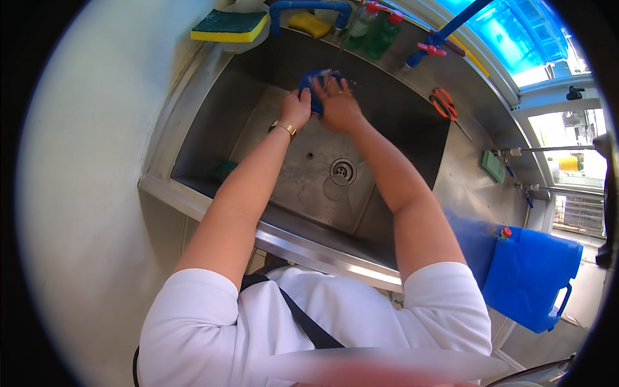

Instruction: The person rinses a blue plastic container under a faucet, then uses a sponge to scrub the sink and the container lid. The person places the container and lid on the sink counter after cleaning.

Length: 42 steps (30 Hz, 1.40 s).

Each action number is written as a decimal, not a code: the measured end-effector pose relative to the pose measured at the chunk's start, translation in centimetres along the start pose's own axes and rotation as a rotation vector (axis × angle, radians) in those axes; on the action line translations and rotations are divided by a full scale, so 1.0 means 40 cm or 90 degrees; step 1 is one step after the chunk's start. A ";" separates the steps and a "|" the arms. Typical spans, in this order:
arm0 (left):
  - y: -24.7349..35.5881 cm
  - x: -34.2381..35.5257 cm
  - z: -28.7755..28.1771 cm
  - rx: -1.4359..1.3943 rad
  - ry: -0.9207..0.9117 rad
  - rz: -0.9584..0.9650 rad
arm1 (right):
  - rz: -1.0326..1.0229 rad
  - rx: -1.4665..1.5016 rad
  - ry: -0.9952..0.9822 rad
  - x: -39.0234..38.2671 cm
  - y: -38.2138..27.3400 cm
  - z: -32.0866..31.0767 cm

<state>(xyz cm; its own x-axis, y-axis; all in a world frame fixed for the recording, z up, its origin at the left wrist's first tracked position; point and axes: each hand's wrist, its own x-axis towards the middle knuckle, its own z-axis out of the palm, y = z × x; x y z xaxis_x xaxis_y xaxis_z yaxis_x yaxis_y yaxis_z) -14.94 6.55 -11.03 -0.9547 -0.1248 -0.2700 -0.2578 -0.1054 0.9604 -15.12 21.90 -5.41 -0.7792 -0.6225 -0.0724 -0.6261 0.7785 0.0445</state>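
Over the far part of the steel sink (303, 206), my left hand (296, 109) grips the near left edge of a rounded blue item (316, 103). Its exact kind is hard to tell, since both hands cover much of it. My right hand (338, 108) lies across its top with the fingers spread and stretched out. A thin stream of water falls on it from the blue pipe tap (309, 5) above. The sink's drain (342, 171) lies nearer to me, below the hands.
Behind the sink are a yellow-green sponge (230, 26), a yellow cloth or sponge (309, 24) and green bottles (383, 35). Right of it lie orange-handled scissors (443, 103), a green pad (493, 166) and a blue jerrycan (532, 277). Another blue tap (429, 48) overhangs the right rim.
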 end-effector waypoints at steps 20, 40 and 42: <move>0.049 0.019 -0.049 -0.191 -0.092 -0.225 | -0.026 0.004 0.188 0.001 -0.002 0.010; 0.078 -0.016 0.074 -0.587 -0.123 -0.094 | 0.567 0.566 0.350 0.099 0.010 -0.060; 0.080 -0.005 0.077 -0.559 -0.192 -0.112 | 0.645 0.605 0.342 0.085 0.018 -0.023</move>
<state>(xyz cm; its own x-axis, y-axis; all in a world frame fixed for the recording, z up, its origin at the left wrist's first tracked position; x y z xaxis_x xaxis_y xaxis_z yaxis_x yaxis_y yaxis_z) -16.04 9.26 -7.71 -0.9425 0.2112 -0.2589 -0.3151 -0.8193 0.4790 -18.25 20.26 -4.70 -0.9105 0.4122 -0.0322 0.2622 0.5155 -0.8158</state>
